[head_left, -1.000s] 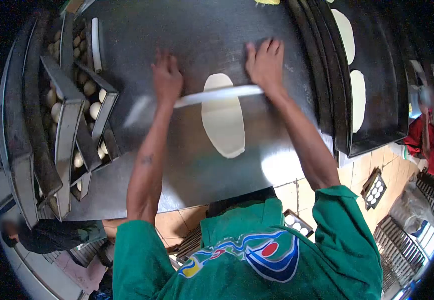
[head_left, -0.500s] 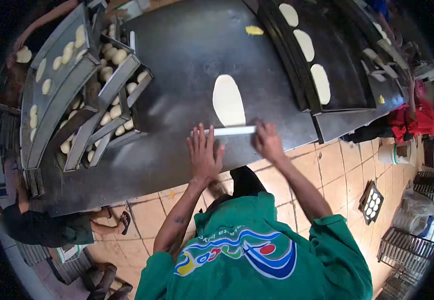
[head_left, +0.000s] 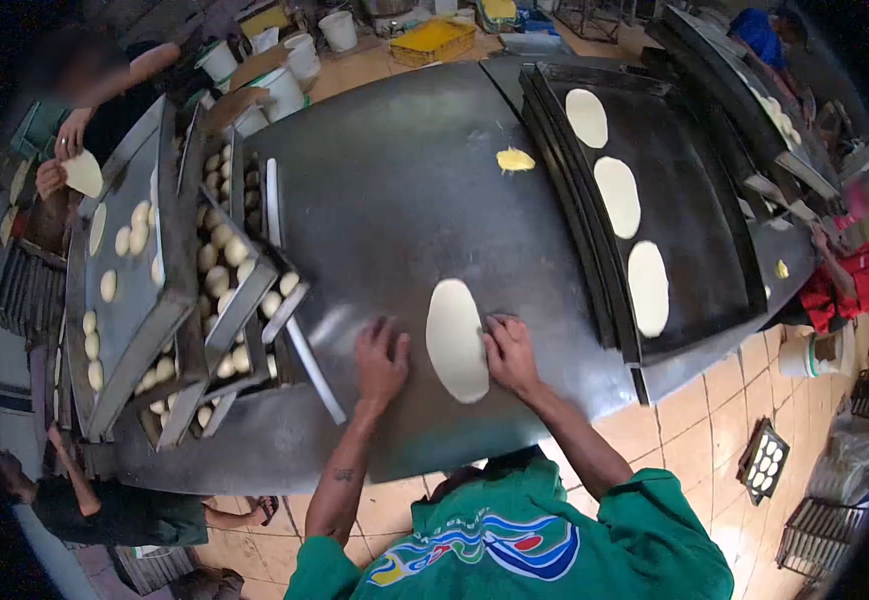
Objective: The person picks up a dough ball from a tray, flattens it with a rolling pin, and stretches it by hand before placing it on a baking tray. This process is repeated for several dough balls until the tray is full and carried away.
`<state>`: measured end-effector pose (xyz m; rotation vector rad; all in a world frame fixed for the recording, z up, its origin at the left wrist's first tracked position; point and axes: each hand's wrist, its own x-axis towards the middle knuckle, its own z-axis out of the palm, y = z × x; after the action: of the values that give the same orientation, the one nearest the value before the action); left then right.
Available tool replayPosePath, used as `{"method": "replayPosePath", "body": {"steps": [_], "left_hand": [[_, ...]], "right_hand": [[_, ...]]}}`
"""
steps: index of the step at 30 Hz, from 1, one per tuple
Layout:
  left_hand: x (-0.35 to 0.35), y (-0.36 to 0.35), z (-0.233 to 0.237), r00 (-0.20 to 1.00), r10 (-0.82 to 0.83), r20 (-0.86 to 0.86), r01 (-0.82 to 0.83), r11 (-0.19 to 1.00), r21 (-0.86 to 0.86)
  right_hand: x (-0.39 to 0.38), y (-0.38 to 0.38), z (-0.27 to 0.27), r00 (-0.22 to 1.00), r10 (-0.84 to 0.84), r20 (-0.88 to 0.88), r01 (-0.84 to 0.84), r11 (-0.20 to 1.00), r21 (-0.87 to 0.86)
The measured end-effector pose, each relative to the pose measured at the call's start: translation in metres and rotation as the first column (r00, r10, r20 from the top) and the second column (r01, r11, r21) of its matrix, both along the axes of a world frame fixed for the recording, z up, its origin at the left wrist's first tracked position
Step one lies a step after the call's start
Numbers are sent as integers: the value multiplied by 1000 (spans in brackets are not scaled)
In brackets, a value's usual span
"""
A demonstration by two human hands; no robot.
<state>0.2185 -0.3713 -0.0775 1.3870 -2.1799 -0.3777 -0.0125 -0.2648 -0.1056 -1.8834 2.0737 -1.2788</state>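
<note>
A flattened oval of dough (head_left: 457, 340) lies on the dark metal table in front of me. My right hand (head_left: 511, 350) is at its right edge, fingertips right at the rim and fingers a little apart. To the left of the dough, my left hand (head_left: 382, 362) is open over the tabletop with nothing in it, its fingers slightly bent. A thin white rolling pin (head_left: 317, 372) rests on the table further left, beside the stacked trays.
On the right, a dark baking tray (head_left: 700, 230) carries three dough ovals. Stacked trays (head_left: 177, 290) of dough balls stand at the left. A yellow lump (head_left: 516, 160) sits toward the back. A person at far left holds a dough piece (head_left: 84, 174).
The rolling pin has left my hands and now lies at the left by the trays. Both hands have moved to either side of the dough, and the camera view has shifted.
</note>
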Motion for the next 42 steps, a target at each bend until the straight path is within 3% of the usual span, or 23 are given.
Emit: {"method": "replayPosePath", "body": {"steps": [1, 3, 5, 7, 8, 10, 11, 13, 14, 15, 16, 17, 18, 19, 20, 22, 25, 28, 30, 32, 35, 39, 42], "left_hand": [[-20, -7, -5, 995, -97, -38, 98, 995, 16], [-63, -28, -10, 990, -133, -36, 132, 991, -27], [-84, -46, -9, 986, -167, -30, 165, 985, -51], [-90, -53, -4, 968, -248, -38, 249, 968, 17], [-86, -55, -7, 970, -243, -25, 244, 969, 36], [-78, -60, -4, 935, -254, -248, 336, 862, 381], [-80, -58, 1, 937, -252, -242, 332, 860, 389], [-83, -52, 14, 893, -140, -427, 313, 875, 369], [-80, -54, 12, 892, -143, -428, 315, 877, 363], [-78, -56, 6, 911, -278, -306, 349, 913, 211], [-76, -57, 1, 909, -385, -160, 398, 916, 55], [-74, -56, -2, 905, -390, -168, 401, 915, 36], [-74, -55, -6, 904, -370, -215, 392, 918, 65], [-75, -50, 0, 899, -350, -263, 386, 917, 98], [-74, -44, 7, 892, -357, -277, 392, 916, 80], [-70, -35, 27, 859, -377, -347, 458, 868, 189], [-60, 0, 87, 804, -444, -395, 536, 830, 158], [-54, 34, 131, 740, -531, -414, 635, 755, 165], [-57, 55, 155, 711, -572, -410, 677, 714, 177], [-70, 72, 179, 672, -619, -406, 733, 636, 242], [-108, 88, 207, 614, -638, -464, 785, 554, 278], [-184, 95, 227, 463, -646, -606, 883, 395, 254], [-254, 96, 242, 425, -678, -600, 904, 356, 238]], "right_hand": [[-8, -20, 1, 1000, 2, 15, -2, 1000, 6], [-13, -64, 8, 997, 72, 9, -73, 986, 152], [-23, -95, 5, 992, 126, 16, -127, 975, 181], [-31, -115, 10, 966, 257, 2, -253, 951, 179], [-39, -121, 12, 930, 359, 79, -368, 911, 187], [-50, -125, 16, 894, 427, 134, -447, 855, 262], [-53, -125, 18, 857, 486, 172, -515, 793, 325], [-52, -123, 22, 855, 489, 176, -519, 791, 324], [-52, -123, 24, 855, 491, 167, -518, 793, 322], [-51, -122, 18, 857, 491, 156, -515, 796, 318], [-50, -123, 7, 850, 492, 190, -525, 825, 210], [-48, -121, 8, 840, 497, 217, -525, 845, 98], [-45, -116, 11, 846, 497, 191, -520, 849, 94], [-37, -108, 19, 778, 384, 497, -494, 863, 108], [-30, -96, 28, 623, 227, 749, -474, 871, 130], [-26, -75, 53, 659, 206, 723, -447, 881, 157], [-16, -27, 119, 742, 148, 654, -350, 917, 189], [-18, 23, 168, 791, 206, 576, -338, 932, 132], [-23, 54, 200, 843, 230, 487, -357, 915, 185], [-35, 79, 222, 829, 236, 508, -360, 919, 160], [-70, 101, 243, 733, 291, 615, -424, 902, 78], [-125, 133, 306, 776, 202, 598, -395, 894, 211], [-197, 135, 315, 830, 208, 518, -390, 879, 274]]}}
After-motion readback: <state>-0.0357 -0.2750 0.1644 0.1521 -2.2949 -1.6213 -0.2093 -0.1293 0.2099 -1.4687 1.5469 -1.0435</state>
